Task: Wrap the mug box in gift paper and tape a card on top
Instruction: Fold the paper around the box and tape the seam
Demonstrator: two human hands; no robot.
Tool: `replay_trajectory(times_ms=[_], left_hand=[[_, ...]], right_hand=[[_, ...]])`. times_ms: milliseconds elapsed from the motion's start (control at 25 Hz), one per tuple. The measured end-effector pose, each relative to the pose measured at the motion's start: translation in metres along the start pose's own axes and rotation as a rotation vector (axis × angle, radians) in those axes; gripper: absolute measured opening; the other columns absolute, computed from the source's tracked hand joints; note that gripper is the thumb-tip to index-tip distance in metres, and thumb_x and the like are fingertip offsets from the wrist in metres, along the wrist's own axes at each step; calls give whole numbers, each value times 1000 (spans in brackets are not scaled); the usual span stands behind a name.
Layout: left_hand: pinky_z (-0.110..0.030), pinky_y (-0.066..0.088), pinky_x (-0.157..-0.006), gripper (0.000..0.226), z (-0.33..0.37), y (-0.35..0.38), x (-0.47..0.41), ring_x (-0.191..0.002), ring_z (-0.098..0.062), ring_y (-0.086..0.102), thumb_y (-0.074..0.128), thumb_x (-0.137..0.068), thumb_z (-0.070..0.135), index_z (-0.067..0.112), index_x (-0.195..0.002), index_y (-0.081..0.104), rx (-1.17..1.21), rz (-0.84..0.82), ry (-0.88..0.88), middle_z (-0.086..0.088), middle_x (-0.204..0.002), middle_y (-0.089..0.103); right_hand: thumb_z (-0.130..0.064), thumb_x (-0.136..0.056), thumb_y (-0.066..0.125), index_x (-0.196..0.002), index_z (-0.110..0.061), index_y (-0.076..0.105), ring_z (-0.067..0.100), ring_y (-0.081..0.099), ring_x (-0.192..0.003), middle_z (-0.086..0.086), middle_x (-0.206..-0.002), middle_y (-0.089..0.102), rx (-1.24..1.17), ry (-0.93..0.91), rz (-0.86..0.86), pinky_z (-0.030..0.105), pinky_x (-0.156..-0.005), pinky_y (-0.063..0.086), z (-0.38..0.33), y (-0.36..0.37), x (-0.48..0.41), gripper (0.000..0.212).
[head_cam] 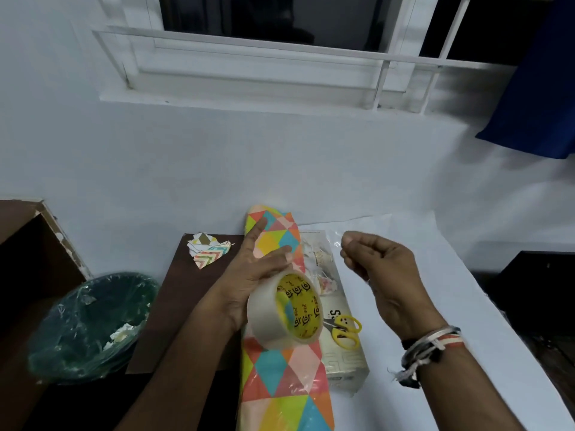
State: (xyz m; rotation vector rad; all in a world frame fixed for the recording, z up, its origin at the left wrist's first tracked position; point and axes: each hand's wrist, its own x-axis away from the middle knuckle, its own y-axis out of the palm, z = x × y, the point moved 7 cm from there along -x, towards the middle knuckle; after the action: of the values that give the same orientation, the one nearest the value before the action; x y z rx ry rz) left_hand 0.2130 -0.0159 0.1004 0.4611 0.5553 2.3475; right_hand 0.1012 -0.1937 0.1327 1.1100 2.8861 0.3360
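Observation:
My left hand [249, 272] grips a roll of clear tape [280, 309] with a yellow core, held above a roll of gift paper [280, 374] printed with coloured triangles. My right hand [382, 272] is raised to the right with fingers curled, pinching the free end of a clear tape strip [337, 239]. A cream mug box [345, 362] lies flat beside the gift paper, on the white surface. Yellow-handled scissors [343, 331] rest on top of the box. No card can be made out.
A green bin [90, 321] lined with plastic holds paper scraps at the left. Crumpled offcuts of patterned paper [208, 250] lie on the dark brown table [186, 306]. A white-covered surface [466, 306] spreads to the right; the wall and window are behind.

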Motion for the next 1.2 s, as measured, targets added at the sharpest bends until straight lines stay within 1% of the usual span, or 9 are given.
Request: replay_trajectory(times_ms=[120, 200, 280, 400, 600, 720, 920, 1040, 1200], left_hand=[[-34, 61, -61, 81, -17, -6, -18, -71, -21, 69, 68, -91, -2, 41, -153, 38, 65, 97, -72, -23, -115, 71], [-35, 62, -64, 86, -25, -6, -25, -73, -17, 73, 70, -89, -2, 42, -155, 34, 87, 100, -101, -21, -123, 69], [-36, 61, -68, 100, -28, -6, -26, -90, -13, 74, 75, -81, -2, 43, -157, 27, 94, 96, -113, -20, -139, 61], [-37, 59, -72, 111, -32, -8, -28, -107, -21, 72, 76, -74, -2, 43, -158, 20, 94, 105, -115, -17, -145, 59], [-35, 61, -65, 121, -34, -8, -30, -88, -19, 77, 78, -63, 0, 46, -157, 18, 105, 111, -111, -16, -142, 61], [-35, 61, -67, 125, -34, -9, -31, -93, -19, 77, 79, -61, 2, 46, -158, 14, 101, 107, -105, -16, -142, 61], [-38, 59, -75, 126, -33, -7, -32, -101, -21, 74, 79, -61, 2, 47, -158, 12, 87, 102, -93, -16, -143, 61], [-41, 58, -80, 122, -34, -7, -31, -105, -23, 71, 79, -66, 1, 48, -158, 13, 71, 106, -97, -16, -142, 61], [-42, 59, -80, 118, -35, -9, -32, -100, -22, 74, 77, -72, -2, 50, -157, 14, 79, 109, -109, -16, -145, 58]], right_hand=[[1, -91, 73, -94, -4, 78, 19, 66, -74, 8, -78, 74, 56, 93, -8, 20, -69, 59, 23, 5, -21, 8], [2, -91, 72, -91, -4, 78, 17, 63, -66, 9, -75, 71, 120, 93, -19, 21, -67, 59, 26, 13, -39, 8], [-1, -89, 75, -90, -2, 78, 15, 62, -62, 10, -72, 69, 187, 85, -39, 22, -64, 59, 29, 24, -60, 3], [-6, -87, 80, -92, 1, 77, 13, 59, -55, 9, -67, 66, 289, 65, -73, 22, -60, 56, 36, 41, -91, 9], [-5, -87, 80, -88, 1, 74, 14, 53, -46, 11, -62, 62, 377, 108, -121, 21, -48, 49, 55, 48, -117, 9], [-8, -87, 80, -87, 1, 73, 13, 51, -42, 9, -58, 62, 451, 94, -130, 20, -44, 44, 61, 46, -120, 11], [-19, -82, 85, -78, -13, 78, 16, 60, -52, 9, -62, 71, 627, 40, -89, 33, -65, 60, 66, 43, -130, 10], [-24, -78, 85, -75, -17, 78, 9, 65, -53, 3, -62, 74, 792, -49, -48, 27, -65, 59, 64, 45, -130, 11], [-38, -71, 89, -78, -11, 72, 20, 70, -78, 2, -75, 73, 1073, -121, -16, 33, -70, 58, 58, 56, -137, 32]])
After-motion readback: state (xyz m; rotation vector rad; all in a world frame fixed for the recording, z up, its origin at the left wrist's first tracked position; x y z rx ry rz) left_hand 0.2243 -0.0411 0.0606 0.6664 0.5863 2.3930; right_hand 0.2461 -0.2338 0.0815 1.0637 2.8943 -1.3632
